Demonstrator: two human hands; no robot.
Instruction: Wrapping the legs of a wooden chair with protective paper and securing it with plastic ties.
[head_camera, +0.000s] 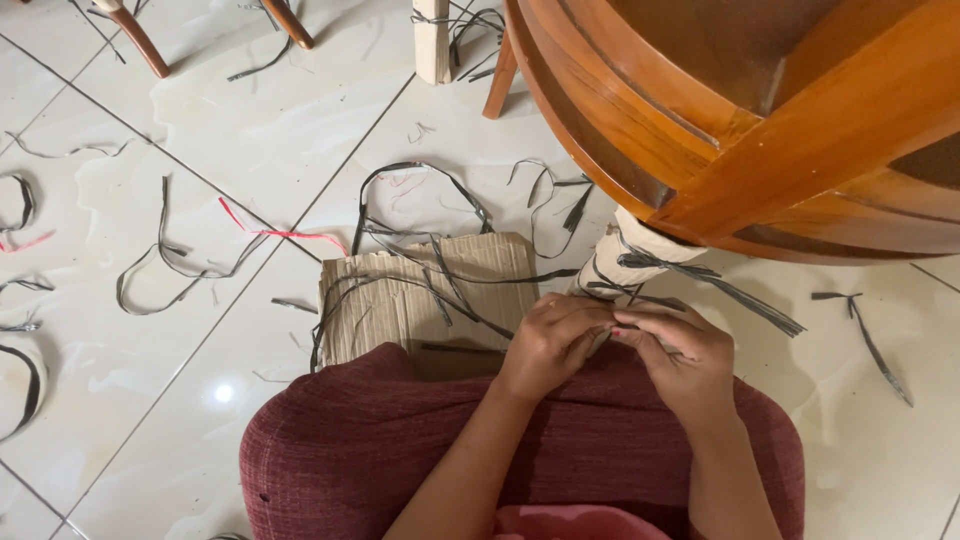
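My left hand (548, 345) and my right hand (678, 352) meet over my lap, fingertips pinched together on a thin dark strip (608, 322). The strip runs up toward a wrapped furniture leg (625, 258), which is covered in pale paper and tied round with dark bands. The leg belongs to a curved wooden furniture frame (760, 120) that fills the upper right. What the fingers grip between them is partly hidden by the knuckles.
A piece of corrugated cardboard (400, 300) lies on the tiled floor before my knees, crossed by dark strips. Loose black and red strips (170, 262) are scattered over the white tiles (120, 380). Other wooden chair legs (140, 40) stand at the top.
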